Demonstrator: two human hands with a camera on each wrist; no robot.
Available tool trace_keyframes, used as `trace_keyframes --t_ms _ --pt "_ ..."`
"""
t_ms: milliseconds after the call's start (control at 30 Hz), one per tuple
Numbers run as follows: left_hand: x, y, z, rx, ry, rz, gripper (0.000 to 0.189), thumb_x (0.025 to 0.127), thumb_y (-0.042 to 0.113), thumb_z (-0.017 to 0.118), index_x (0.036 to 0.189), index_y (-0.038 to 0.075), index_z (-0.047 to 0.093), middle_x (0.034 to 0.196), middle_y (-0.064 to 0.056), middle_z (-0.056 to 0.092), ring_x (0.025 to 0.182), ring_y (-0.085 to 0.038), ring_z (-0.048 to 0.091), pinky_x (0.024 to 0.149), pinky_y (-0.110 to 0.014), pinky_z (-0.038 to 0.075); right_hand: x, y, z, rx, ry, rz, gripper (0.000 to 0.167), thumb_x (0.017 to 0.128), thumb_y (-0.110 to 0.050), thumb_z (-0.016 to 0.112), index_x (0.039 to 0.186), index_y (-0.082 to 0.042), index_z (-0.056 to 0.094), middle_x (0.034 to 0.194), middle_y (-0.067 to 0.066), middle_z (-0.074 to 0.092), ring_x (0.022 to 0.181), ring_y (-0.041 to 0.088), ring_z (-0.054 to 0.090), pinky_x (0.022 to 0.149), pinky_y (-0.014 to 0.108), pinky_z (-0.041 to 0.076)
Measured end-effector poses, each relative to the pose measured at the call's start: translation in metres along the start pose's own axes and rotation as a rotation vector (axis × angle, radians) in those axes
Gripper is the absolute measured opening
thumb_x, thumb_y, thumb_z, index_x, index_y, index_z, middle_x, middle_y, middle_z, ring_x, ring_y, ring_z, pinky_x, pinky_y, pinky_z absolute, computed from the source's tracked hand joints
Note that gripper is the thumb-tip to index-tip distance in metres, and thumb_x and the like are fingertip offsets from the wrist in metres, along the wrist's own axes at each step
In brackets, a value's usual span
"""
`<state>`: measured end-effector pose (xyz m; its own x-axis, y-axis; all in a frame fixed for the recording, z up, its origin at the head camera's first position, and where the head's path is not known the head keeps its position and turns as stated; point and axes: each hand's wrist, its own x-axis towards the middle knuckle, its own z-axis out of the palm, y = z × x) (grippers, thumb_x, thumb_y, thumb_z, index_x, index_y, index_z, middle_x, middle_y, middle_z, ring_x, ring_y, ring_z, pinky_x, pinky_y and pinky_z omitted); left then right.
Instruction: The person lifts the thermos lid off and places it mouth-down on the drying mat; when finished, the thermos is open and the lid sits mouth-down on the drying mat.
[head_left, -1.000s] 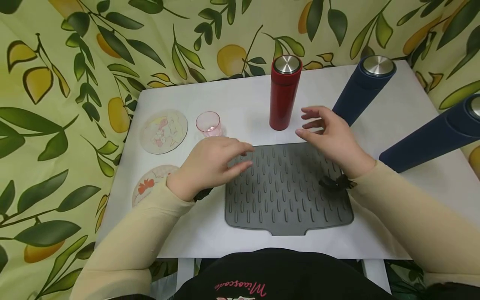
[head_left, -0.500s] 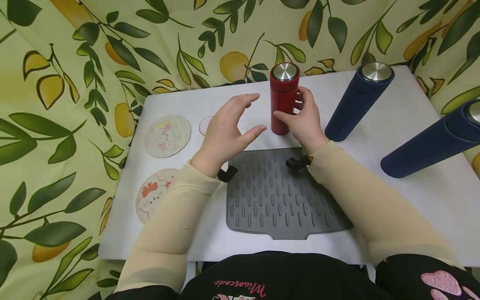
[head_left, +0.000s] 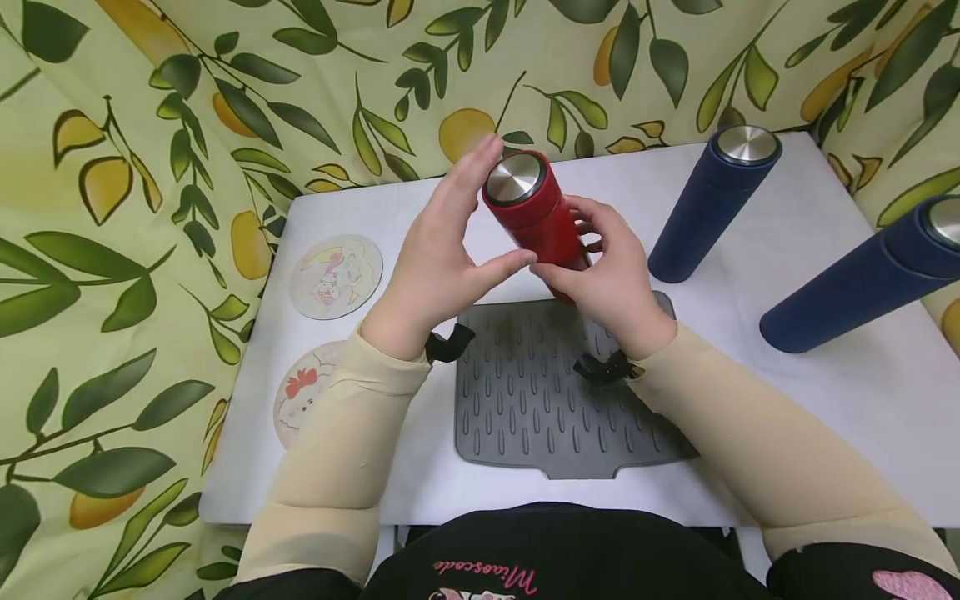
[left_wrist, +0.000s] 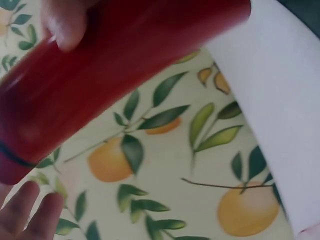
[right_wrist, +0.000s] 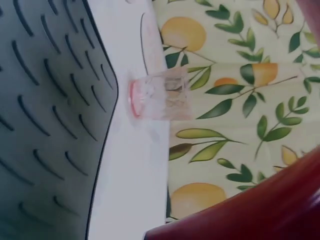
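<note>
A red thermos bottle (head_left: 542, 218) with a silver lid top is tilted, its lid leaning left and toward the person. My right hand (head_left: 618, 279) grips its lower body, with the thumb across the near side. On the other side my left hand (head_left: 431, 250) is spread with fairly straight fingers beside the lid, its thumb close to the right thumb. In the left wrist view the bottle (left_wrist: 115, 65) crosses the top, and fingertips (left_wrist: 32, 212) show just below its lid end. The bottle's base, partly hidden by my right hand, overlaps the far edge of the grey ridged mat (head_left: 517, 400).
Two navy thermos bottles (head_left: 708, 208) stand on the right of the white table (head_left: 840, 425). On the left lie two round cartoon coasters (head_left: 336, 277). A pink clear cup (right_wrist: 160, 95), hidden behind my left hand in the head view, stands beyond the mat.
My right hand has reached the red thermos bottle, gripped it, then tilted it and brought it left and nearer. My left hand has risen from over the mat's left side to beside its lid.
</note>
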<state>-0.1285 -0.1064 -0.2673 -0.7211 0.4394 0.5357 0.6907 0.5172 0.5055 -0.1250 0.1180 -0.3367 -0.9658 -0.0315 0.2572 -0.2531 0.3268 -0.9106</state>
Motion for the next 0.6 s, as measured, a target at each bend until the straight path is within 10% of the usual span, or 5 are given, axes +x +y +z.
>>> trace_keyframes --t_ms 367,600 --pt "0.002 0.028 -0.023 0.007 -0.545 -0.060 0.125 0.083 0.022 0.100 0.179 0.022 0.019 0.179 -0.001 0.037 0.158 -0.016 0.046 0.128 -0.042 0.042 -0.042 -0.005 -0.043 -0.244 -0.159 -0.037 0.076 0.085 -0.012 0.094 0.154 -0.017 0.064 0.142 0.013 0.068 0.125 0.033 0.063 0.099 0.063 0.060" --pt "-0.021 0.033 -0.019 0.079 -0.601 0.008 0.084 0.091 0.011 0.092 0.165 0.017 0.054 0.171 -0.006 0.051 0.153 -0.025 0.056 0.118 -0.045 0.054 -0.061 0.003 -0.057 -0.333 -0.269 -0.129 0.077 0.078 -0.008 0.099 0.149 -0.011 0.068 0.136 0.014 0.072 0.121 0.033 0.065 0.096 0.063 0.063"
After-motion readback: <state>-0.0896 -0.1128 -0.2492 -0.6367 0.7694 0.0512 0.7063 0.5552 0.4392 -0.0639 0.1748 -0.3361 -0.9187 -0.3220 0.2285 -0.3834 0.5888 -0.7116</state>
